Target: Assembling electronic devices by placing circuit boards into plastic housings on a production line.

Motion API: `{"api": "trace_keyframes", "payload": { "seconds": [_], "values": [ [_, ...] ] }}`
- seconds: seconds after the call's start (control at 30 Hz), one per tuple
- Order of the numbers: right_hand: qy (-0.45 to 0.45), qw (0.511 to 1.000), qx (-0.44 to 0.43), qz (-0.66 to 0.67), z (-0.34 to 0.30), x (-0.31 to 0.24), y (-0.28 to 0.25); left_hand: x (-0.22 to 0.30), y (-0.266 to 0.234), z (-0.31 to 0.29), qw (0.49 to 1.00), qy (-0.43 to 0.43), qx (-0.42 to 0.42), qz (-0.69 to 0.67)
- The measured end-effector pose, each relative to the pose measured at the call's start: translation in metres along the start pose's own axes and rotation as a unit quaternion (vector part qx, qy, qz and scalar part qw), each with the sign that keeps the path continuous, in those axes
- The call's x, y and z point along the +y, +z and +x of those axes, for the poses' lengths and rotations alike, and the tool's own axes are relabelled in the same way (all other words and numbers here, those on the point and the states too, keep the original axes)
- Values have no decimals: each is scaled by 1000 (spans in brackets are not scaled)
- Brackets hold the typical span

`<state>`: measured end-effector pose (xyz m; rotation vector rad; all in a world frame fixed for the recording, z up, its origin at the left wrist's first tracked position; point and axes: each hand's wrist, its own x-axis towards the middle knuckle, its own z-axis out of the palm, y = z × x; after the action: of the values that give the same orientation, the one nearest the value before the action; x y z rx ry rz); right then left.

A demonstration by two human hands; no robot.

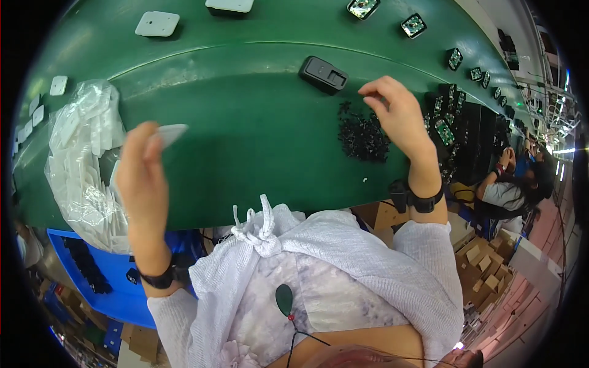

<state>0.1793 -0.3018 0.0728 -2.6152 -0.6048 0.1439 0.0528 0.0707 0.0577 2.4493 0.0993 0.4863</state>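
**Black housing lies closer to the right hand**

On the green tabletop (245, 153), the black housing (323, 75) sits well in from the near edge, its long axis slanting from far left to near right, recessed end toward the right hand (396, 110). That hand is nearer, just right of the housing by the pile of small black parts (363, 141); thumb and fingertips are narrowly set, and I cannot tell whether they pinch anything. The left hand (142, 165), near the tabletop's left side beside the clear bag (86, 159), grips a white plate (173, 132); the housing lies well apart, rightward and farther out.
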Motion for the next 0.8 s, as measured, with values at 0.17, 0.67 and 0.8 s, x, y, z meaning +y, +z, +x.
{"api": "trace_keyframes", "payload": {
  "seconds": [0.17, 0.67, 0.8],
  "values": [
    [-9, 999, -6, 43, -17, 6, 17, 19, 52, -5, 976, 165, -53, 135],
    [-45, 996, 47, -58, -25, 3, 34, 40, 42, -26, 924, -230, -59, -300],
    [-66, 987, 95, -111, -28, -5, 42, 44, 56, -15, 940, -133, -78, -303]
  ]
}}
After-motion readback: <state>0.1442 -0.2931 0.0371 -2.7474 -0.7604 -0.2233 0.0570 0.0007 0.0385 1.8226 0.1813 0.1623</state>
